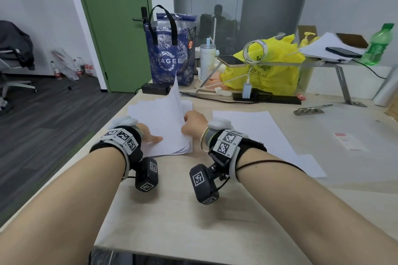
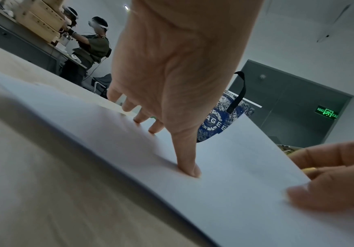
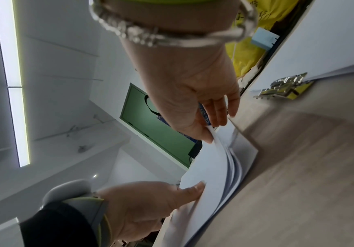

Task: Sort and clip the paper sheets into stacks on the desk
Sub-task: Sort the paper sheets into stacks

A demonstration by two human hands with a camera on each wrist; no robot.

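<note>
A stack of white paper sheets (image 1: 159, 122) lies on the desk (image 1: 172, 200) in front of me. My left hand (image 1: 150, 135) presses flat on its near left part, with the thumb (image 2: 189, 170) and straight fingers on the top sheet. My right hand (image 1: 192, 122) pinches the right edge of several top sheets (image 3: 214, 160) between thumb and fingers and holds them lifted, so they stand up in a curl. A second layer of white sheets (image 1: 254, 131) lies flat to the right. Metal clips (image 1: 310, 111) lie in a bunch further right.
A blue tote bag (image 1: 170, 49), a yellow plastic bag (image 1: 269, 66) and a black power strip (image 1: 267, 98) with cables line the desk's back. A green bottle (image 1: 380, 45) stands on a raised shelf at the far right. The desk's left edge runs close beside the stack.
</note>
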